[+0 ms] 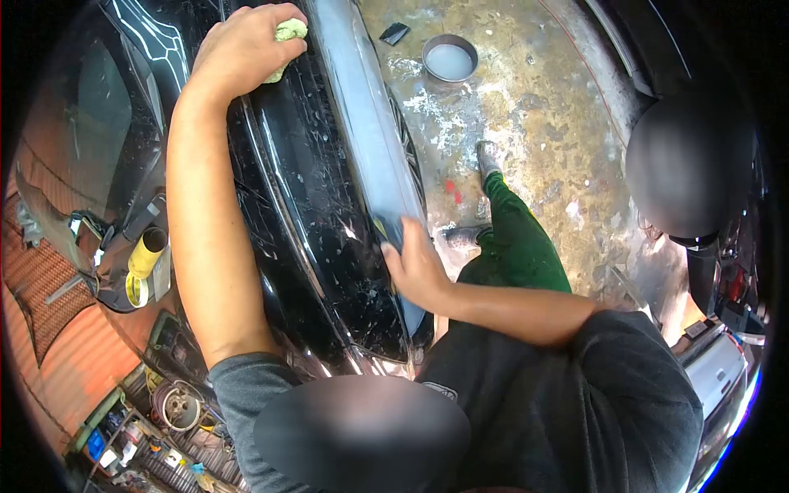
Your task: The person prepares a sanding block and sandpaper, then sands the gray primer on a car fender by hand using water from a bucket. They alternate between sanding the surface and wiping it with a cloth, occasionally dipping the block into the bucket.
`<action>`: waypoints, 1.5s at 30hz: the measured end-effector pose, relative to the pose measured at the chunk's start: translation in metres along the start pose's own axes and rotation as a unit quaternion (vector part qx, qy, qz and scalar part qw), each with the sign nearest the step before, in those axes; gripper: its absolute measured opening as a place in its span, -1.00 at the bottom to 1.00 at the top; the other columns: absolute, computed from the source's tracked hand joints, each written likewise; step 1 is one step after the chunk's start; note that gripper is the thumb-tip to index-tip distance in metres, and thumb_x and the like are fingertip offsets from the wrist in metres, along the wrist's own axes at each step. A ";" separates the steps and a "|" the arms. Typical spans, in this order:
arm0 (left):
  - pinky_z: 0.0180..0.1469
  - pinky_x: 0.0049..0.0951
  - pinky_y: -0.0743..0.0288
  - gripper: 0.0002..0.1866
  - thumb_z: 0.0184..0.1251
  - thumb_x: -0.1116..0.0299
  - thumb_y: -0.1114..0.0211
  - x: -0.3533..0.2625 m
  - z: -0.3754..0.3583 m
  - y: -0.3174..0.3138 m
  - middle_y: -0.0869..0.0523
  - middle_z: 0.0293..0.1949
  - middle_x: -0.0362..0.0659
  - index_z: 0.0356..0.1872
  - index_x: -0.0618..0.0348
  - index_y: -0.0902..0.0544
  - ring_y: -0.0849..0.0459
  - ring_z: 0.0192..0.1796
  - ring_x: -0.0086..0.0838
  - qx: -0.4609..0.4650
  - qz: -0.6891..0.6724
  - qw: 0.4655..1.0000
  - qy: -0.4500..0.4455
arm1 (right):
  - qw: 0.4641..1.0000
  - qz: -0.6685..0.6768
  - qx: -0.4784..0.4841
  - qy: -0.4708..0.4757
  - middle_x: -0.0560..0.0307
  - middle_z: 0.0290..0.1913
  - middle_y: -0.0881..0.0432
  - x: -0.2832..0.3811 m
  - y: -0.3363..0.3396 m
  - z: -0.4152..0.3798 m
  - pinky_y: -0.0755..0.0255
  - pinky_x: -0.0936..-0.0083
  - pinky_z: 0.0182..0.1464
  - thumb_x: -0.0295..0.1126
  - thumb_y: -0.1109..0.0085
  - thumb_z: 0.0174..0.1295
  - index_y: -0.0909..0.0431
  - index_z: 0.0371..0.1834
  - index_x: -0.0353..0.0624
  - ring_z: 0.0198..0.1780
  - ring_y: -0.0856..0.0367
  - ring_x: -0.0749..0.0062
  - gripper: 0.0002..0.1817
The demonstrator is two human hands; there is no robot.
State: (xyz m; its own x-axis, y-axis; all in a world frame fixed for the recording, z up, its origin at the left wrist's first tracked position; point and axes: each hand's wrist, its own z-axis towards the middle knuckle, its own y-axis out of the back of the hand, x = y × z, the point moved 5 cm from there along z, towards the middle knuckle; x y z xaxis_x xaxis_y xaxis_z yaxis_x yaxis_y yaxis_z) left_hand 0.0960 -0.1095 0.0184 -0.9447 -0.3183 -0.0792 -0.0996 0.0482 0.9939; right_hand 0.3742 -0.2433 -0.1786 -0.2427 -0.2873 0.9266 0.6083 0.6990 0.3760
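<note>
At the top left, my left hand [242, 49] is closed around a crumpled pale green cloth or sponge [291, 31] on the glossy black car body [300, 140]. My right hand [423, 267] is lower and nearer my torso, closed on a thin dark pad [389, 233] with a yellowish edge. It holds the pad against the light grey strip [353, 90] along the car's side. Motion blurs its fingers, and they hide part of the pad. Wet spots and pale smears mark the black paint.
A round basin [449, 58] of cloudy liquid stands on the stained floor [538, 107], beside a small black piece [394, 33]. Another person [703, 263] is at the right. A yellow roll [148, 252] and a cluttered rack [156, 440] show at the left.
</note>
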 end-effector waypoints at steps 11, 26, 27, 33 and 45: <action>0.17 -0.09 -0.55 -0.68 0.17 0.19 -0.43 -0.003 -0.003 -0.001 -0.81 -0.09 -0.03 -0.09 0.09 -0.77 -0.70 0.08 -0.03 -0.034 0.042 0.998 -0.043 | 0.990 0.034 -0.005 -0.134 -0.30 0.42 -0.46 -0.054 -0.031 0.368 -0.36 -0.03 0.40 -0.27 -0.31 0.28 -0.45 0.29 -0.14 0.49 -0.35 -0.24 -0.48; 0.43 -0.12 -0.40 -0.47 0.20 0.23 -0.47 0.022 0.005 -0.022 -0.69 0.22 -0.01 0.24 0.04 -0.70 -0.53 0.33 0.00 -0.115 0.096 0.988 -0.032 | 0.998 0.027 -0.012 -0.050 -0.40 0.14 -0.52 -0.010 0.001 0.178 -0.49 -0.11 0.16 -0.43 -0.17 0.38 -0.30 0.21 -0.36 0.13 -0.57 -0.37 -0.57; 0.46 -0.10 -0.37 -0.45 0.18 0.24 -0.49 0.024 0.008 -0.023 -0.64 0.28 0.00 0.24 0.05 -0.69 -0.48 0.38 0.03 -0.105 0.084 0.991 -0.016 | 0.999 0.014 -0.023 -0.022 -0.41 0.15 -0.54 -0.013 0.000 0.220 -0.50 -0.12 0.17 -0.42 -0.18 0.37 -0.30 0.23 -0.37 0.13 -0.59 -0.38 -0.55; 0.52 -0.01 -0.26 -0.43 0.17 0.16 -0.54 0.020 0.012 -0.025 -0.58 0.33 -0.05 0.24 0.01 -0.69 -0.40 0.46 0.00 -0.184 0.157 0.970 0.014 | 0.990 0.059 0.011 -0.131 -0.44 0.14 -0.69 -0.022 0.005 0.434 -0.57 0.02 0.24 -0.42 -0.22 0.24 -0.42 0.22 -0.44 0.22 -0.68 -0.28 -0.50; 0.58 0.09 -0.12 -0.43 0.26 0.46 -0.33 -0.193 -0.185 -0.219 -0.41 0.46 -0.06 0.35 -0.11 -0.65 -0.25 0.50 0.02 -0.146 0.217 0.868 0.423 | 0.919 -0.330 0.165 -0.139 -0.52 0.10 -0.63 -0.498 0.371 0.335 -0.46 -0.11 0.17 -0.18 -0.06 0.45 -0.56 0.10 -0.38 0.16 -0.58 -0.45 -0.57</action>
State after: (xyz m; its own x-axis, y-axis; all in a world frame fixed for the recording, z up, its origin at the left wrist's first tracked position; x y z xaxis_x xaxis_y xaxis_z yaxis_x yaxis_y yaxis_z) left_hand 0.3577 -0.2341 -0.1696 -0.2939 -0.9170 0.2695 0.4085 0.1345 0.9028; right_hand 0.4672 0.3783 -0.4989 -0.6885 -0.5734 0.4440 0.0076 0.6066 0.7950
